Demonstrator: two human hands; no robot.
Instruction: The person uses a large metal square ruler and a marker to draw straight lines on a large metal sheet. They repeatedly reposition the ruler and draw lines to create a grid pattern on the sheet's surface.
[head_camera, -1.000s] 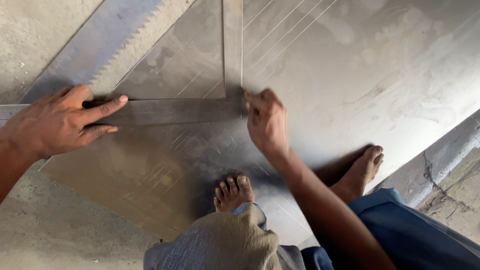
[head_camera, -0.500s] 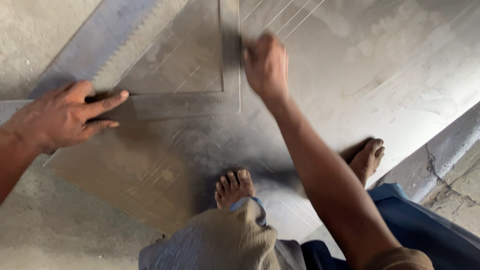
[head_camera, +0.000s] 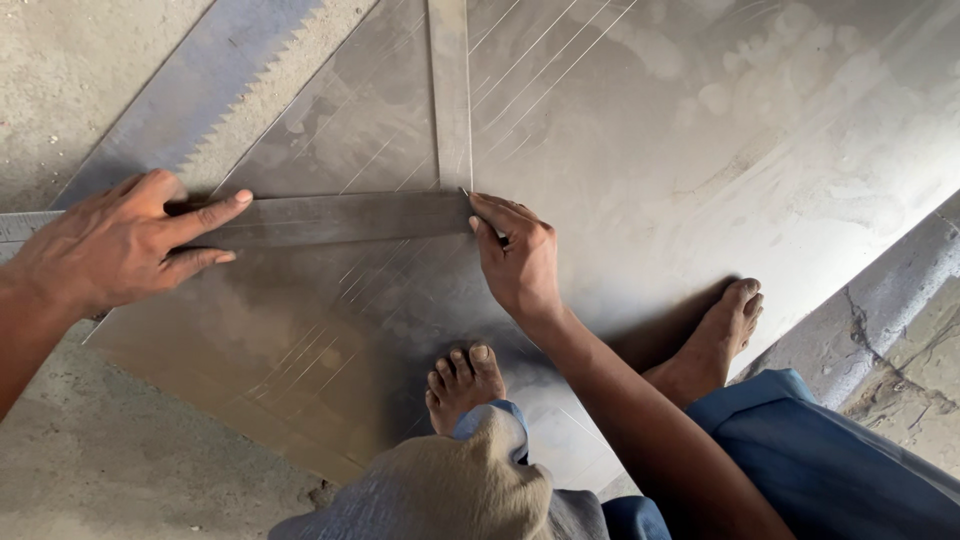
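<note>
Marking along a steel square on sheet metal.

Left hand (head_camera: 120, 245) spread flat, pressing the horizontal arm of the steel square (head_camera: 340, 218) onto the sheet metal (head_camera: 700, 130). Right hand (head_camera: 520, 262) pinched shut on a thin scriber (head_camera: 466, 194), tip at the square's inner corner. Two bare feet (head_camera: 465, 385) on the sheet. Saw-toothed strip (head_camera: 200, 95) upper left on concrete floor (head_camera: 60, 60).
</note>
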